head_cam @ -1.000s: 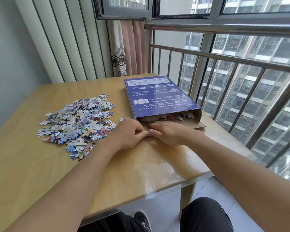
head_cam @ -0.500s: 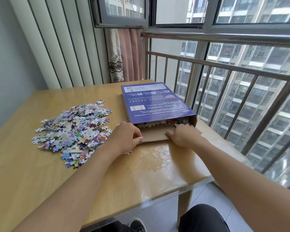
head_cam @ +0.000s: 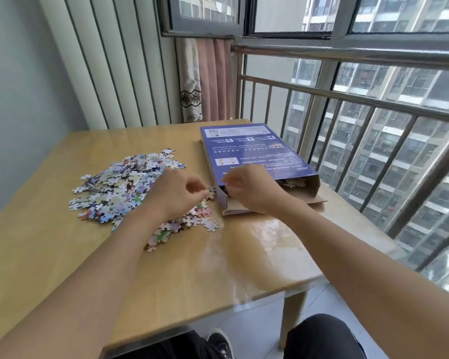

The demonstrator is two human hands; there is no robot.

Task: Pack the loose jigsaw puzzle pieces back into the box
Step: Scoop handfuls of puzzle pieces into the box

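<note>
Purple box now lay just right of the left hand, whose grip had left the flap and pinched puzzle pieces. Right hand, loosely curled at the box mouth, held nothing visible; loading continued.

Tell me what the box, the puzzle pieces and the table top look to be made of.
Box: printed cardboard with a slight sheen; the open end shows plain brown board inside.
Puzzle pieces: thin die-cut card, it seems, printed in colour, with some pale backs showing.
Table top: wood-look surface, possibly laminate or varnish, with a glossy finish that mirrors the window light.
</note>
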